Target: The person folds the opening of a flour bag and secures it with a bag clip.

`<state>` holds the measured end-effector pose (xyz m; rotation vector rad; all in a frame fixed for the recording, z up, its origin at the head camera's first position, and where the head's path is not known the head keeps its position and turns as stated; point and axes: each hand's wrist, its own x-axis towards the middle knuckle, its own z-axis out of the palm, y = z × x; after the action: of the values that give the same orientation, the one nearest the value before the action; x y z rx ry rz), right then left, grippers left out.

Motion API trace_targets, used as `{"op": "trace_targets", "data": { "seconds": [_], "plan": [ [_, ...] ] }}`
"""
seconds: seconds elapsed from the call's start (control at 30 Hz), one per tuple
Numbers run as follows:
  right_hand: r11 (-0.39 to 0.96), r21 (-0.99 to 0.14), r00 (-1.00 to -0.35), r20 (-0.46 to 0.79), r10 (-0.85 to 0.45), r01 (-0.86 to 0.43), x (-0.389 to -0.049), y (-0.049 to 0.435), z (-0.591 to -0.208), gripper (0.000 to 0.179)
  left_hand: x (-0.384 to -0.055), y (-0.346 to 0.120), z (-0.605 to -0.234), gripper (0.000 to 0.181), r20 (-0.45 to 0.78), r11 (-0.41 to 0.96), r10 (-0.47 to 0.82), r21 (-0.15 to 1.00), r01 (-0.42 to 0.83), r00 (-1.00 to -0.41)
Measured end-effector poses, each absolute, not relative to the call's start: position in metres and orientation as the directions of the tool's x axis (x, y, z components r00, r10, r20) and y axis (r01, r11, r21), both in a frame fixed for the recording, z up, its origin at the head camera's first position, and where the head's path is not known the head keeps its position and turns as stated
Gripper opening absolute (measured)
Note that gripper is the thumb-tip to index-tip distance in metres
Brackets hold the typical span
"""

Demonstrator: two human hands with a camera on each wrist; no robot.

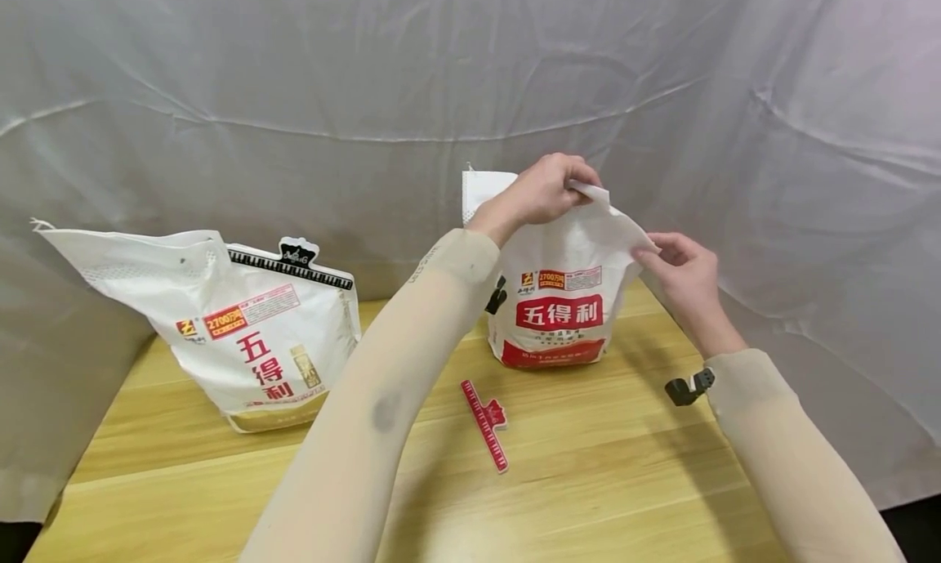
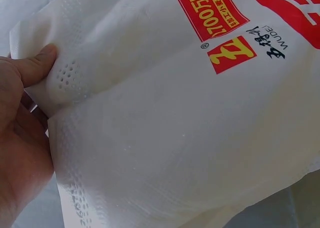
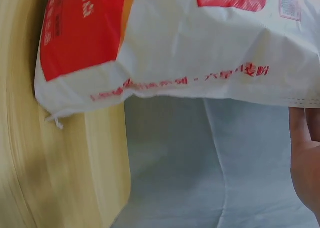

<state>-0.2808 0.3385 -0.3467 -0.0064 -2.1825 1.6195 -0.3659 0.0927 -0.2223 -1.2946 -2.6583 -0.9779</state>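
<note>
A white flour bag (image 1: 562, 248) with red printing stands upright on the wooden table, right of the middle. My left hand (image 1: 553, 189) pinches its top edge, thumb on the near face and fingers behind, as the left wrist view shows. At the bag's upper right corner, my right hand (image 1: 680, 277) pinches the edge between thumb and fingers. In the right wrist view, the bag's side (image 3: 200, 53) runs down to the table, with the hand at the frame's right edge. A red clip (image 1: 485, 428) with a piano-key pattern lies on the table in front of the bag.
To the left stands another white flour bag (image 1: 257, 334), its top folded over and held by a black piano-key clip (image 1: 290, 265). Its loose corner sticks out to the left. A grey cloth (image 1: 331, 73) hangs behind the wooden table (image 1: 573, 481).
</note>
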Motion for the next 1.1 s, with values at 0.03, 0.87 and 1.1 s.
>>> {"op": "trace_targets", "data": {
  "seconds": [0.03,0.87,1.1],
  "plan": [
    [0.323,-0.916,-0.909,0.328,0.259,-0.238,-0.2808,0.3386,-0.3466,0.034,-0.3655,0.0928,-0.2225,0.022,0.286,0.454,0.702,0.525,0.72,-0.652],
    [0.089,-0.894,-0.877,0.448,0.176,-0.439,-0.2774,0.3347,-0.3528,0.01,-0.3648,0.0897,-0.2211,0.025,0.268,0.399,0.737,0.568,0.72,-0.62],
    [0.245,-0.873,-0.851,0.474,0.227,-0.421,-0.2802,0.3296,-0.3498,0.017,-0.3645,0.0878,-0.2201,0.026,0.258,0.402,0.741,0.569,0.717,-0.62]
  ]
}}
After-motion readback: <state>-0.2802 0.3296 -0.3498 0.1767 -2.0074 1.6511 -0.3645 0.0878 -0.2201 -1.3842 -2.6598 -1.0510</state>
